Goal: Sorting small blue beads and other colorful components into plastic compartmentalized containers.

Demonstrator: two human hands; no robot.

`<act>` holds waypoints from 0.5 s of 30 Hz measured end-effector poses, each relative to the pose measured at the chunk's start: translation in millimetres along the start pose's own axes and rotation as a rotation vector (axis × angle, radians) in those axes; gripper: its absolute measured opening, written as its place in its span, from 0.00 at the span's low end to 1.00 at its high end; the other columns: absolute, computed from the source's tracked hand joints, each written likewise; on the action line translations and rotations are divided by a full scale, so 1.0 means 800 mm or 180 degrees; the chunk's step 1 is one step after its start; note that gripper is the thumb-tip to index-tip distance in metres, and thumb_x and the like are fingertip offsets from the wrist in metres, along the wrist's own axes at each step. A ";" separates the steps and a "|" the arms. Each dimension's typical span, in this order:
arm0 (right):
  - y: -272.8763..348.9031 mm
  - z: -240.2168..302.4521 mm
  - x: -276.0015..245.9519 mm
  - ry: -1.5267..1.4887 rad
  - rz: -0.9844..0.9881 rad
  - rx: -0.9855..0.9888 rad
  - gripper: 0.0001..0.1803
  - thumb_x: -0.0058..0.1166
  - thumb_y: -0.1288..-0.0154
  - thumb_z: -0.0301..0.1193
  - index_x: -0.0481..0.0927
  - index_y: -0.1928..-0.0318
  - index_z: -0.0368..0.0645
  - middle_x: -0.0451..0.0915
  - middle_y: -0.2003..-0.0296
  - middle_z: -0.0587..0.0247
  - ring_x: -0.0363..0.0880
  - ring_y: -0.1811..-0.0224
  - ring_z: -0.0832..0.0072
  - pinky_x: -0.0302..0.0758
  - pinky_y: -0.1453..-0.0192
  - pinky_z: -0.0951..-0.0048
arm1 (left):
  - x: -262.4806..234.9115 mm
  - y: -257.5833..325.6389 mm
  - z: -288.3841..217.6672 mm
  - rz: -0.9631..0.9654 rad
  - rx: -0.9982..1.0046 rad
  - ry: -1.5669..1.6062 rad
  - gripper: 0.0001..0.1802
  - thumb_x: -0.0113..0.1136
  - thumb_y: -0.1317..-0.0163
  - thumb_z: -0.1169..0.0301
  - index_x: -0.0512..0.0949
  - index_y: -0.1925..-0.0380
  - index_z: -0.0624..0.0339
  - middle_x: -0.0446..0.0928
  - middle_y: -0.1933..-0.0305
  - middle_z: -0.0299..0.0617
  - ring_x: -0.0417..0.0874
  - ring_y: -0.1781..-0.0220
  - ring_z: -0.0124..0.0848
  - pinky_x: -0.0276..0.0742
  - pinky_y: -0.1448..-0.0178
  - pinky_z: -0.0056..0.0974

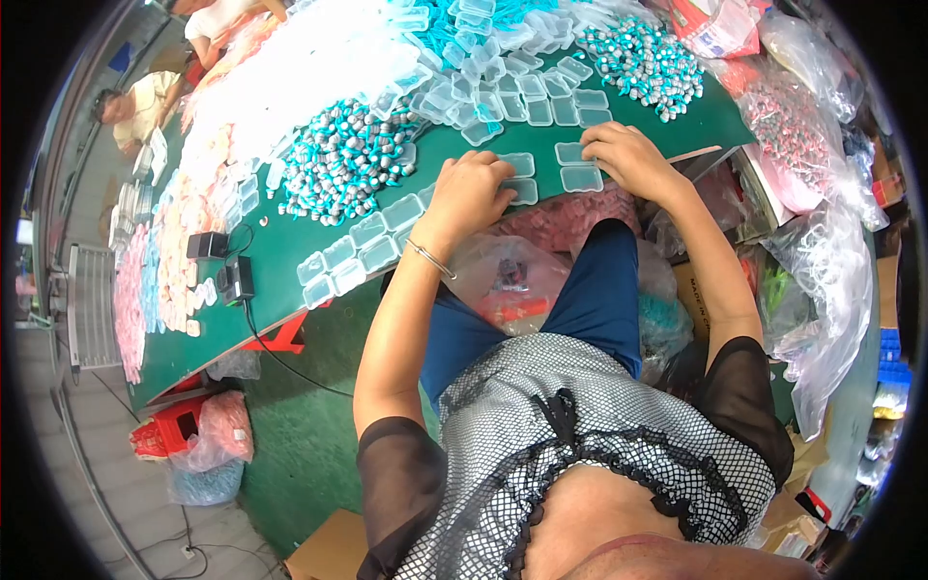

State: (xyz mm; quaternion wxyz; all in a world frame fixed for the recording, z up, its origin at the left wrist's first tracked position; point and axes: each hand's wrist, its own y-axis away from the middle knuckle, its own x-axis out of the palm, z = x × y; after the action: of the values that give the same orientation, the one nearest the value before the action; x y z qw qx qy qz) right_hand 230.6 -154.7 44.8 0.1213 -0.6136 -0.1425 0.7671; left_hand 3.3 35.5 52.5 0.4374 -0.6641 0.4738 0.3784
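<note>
My left hand [471, 193] rests knuckles-up at the near edge of the green table [290, 253], fingers curled together over a small clear plastic box [522, 190]; I cannot tell whether they actually grip it. My right hand [626, 155] lies flat beside it, fingers together, fingertips touching another clear box [581, 178]. A thin bracelet [431, 259] circles my left wrist.

The boxes are little rectangular cases of see-through plastic with rounded corners, shallow and hinged, lying open. About four sit right by my hands, a row of roughly eight more [350, 253] runs along the table edge to my left, and a big loose heap [503, 82], too many to count, spreads farther back.

Two piles of small grey-and-teal pieces lie on the table: one [343, 159] to the left of my hands, one [646, 60] behind my right hand. Pink and white heaps [184, 242] stretch along the far left.

Two black adapters [220, 261] with a cord sit near the left edge. Clear bags [822, 280] crowd the right side, a bag [507, 275] lies in my lap, and another person [140, 106] sits at the far end.
</note>
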 end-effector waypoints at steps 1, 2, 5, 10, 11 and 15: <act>0.001 0.002 -0.002 0.0058 0.0096 0.0049 0.06 0.61 0.45 0.26 0.79 0.65 0.45 0.77 0.54 0.64 0.74 0.46 0.63 0.71 0.46 0.61 | 0.000 0.001 0.000 -0.0009 -0.0009 -0.0001 0.12 0.66 0.47 0.67 0.82 0.62 0.55 0.80 0.60 0.41 0.78 0.52 0.43 0.71 0.51 0.48; 0.000 0.003 -0.002 0.0058 0.0099 0.0037 0.06 0.61 0.45 0.26 0.79 0.65 0.45 0.77 0.54 0.64 0.74 0.46 0.63 0.71 0.46 0.61 | 0.000 0.003 0.001 -0.0020 -0.0082 -0.0157 0.11 0.66 0.47 0.67 0.82 0.63 0.55 0.79 0.61 0.41 0.78 0.52 0.43 0.71 0.51 0.47; 0.000 0.007 0.003 0.0084 -0.0153 -0.0159 0.06 0.61 0.44 0.26 0.77 0.66 0.44 0.76 0.53 0.63 0.74 0.46 0.61 0.71 0.47 0.61 | 0.004 0.008 0.003 -0.0123 -0.0215 -0.0397 0.09 0.67 0.47 0.66 0.82 0.67 0.54 0.79 0.65 0.40 0.78 0.55 0.43 0.70 0.52 0.47; -0.004 0.039 0.027 -0.0252 -0.0473 0.0102 0.06 0.59 0.43 0.24 0.74 0.68 0.40 0.75 0.49 0.55 0.74 0.44 0.57 0.72 0.44 0.59 | 0.004 0.017 0.005 -0.0337 -0.0325 -0.0622 0.08 0.68 0.49 0.63 0.82 0.72 0.52 0.78 0.71 0.38 0.77 0.58 0.42 0.68 0.56 0.47; -0.007 0.046 0.033 -0.0249 -0.0699 0.0149 0.06 0.58 0.43 0.24 0.73 0.69 0.39 0.75 0.46 0.52 0.74 0.44 0.54 0.72 0.44 0.58 | 0.004 0.019 0.006 -0.0403 -0.0323 -0.0678 0.07 0.68 0.49 0.63 0.82 0.74 0.52 0.77 0.72 0.37 0.77 0.59 0.41 0.68 0.57 0.47; -0.017 0.064 0.052 -0.0209 -0.0677 0.0567 0.09 0.60 0.44 0.27 0.72 0.72 0.40 0.77 0.47 0.51 0.75 0.45 0.54 0.73 0.46 0.60 | 0.006 0.021 0.006 -0.0614 -0.0255 -0.0736 0.08 0.68 0.50 0.63 0.81 0.76 0.52 0.76 0.73 0.37 0.77 0.61 0.40 0.67 0.58 0.47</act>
State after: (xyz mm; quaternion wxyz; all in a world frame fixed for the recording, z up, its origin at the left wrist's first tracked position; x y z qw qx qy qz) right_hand 172.0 -130.6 22.2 0.2512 -0.5564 -0.1419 0.7792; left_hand -12.1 35.7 42.5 0.4965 -0.6754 0.3389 0.4272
